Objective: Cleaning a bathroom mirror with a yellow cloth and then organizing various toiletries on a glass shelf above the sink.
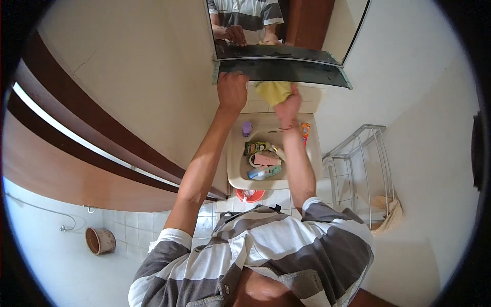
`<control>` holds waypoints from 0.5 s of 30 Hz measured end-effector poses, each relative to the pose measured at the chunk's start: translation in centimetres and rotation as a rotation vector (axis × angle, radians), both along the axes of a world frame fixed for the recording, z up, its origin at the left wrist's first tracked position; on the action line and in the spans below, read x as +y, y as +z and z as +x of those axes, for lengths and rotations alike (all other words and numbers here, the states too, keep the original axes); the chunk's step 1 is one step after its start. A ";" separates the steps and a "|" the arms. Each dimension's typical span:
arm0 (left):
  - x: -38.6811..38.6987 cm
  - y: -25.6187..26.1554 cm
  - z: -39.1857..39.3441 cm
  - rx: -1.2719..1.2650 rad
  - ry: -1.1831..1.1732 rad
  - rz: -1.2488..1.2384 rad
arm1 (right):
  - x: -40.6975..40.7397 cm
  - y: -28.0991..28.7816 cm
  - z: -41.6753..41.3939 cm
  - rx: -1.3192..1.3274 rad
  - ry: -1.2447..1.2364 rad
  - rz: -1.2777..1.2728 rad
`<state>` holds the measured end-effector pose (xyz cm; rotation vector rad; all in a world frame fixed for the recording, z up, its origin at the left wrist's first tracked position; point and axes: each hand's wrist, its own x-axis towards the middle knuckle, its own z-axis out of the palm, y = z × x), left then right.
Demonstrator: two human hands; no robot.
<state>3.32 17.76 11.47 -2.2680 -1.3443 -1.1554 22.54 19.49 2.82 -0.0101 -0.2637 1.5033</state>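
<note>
Below a wall mirror (307, 23) is a dark glass shelf (280, 71). My left hand (233, 91) is at the shelf's front edge near its left end, fingers curled over it; whether it grips the edge is hard to tell. A yellow cloth (273, 92) is in my right hand (288, 108), a little blurred, at the front edge near the shelf's middle. Underneath, the washbasin (236, 169) holds several tubes and bottles, among them a pink tube (267, 159) and a green and blue bottle (264, 172). A purple-capped container (246, 129) stands on its back left rim.
An orange toothpaste box (305, 131) lies on the basin's right rim. Below the basin is a red bin (250, 195). A metal rack (364, 153) with a beige cloth (389, 215) stands at right. At left are a wooden door (96, 172) and a brown bucket (100, 241).
</note>
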 end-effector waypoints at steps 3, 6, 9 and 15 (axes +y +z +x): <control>0.2 -0.3 -0.1 -0.015 -0.007 0.024 | -1.9 2.1 6.2 -0.142 -0.124 -0.131; 0.2 -0.5 0.1 -0.015 -0.005 0.059 | -2.7 3.4 11.1 -0.183 -0.313 -0.230; 0.3 -0.4 0.3 0.003 -0.002 0.060 | -2.7 4.1 15.3 -0.116 -0.487 -0.298; 0.1 -0.2 0.1 0.050 0.026 0.026 | -0.9 3.6 12.8 -0.037 -0.744 -0.238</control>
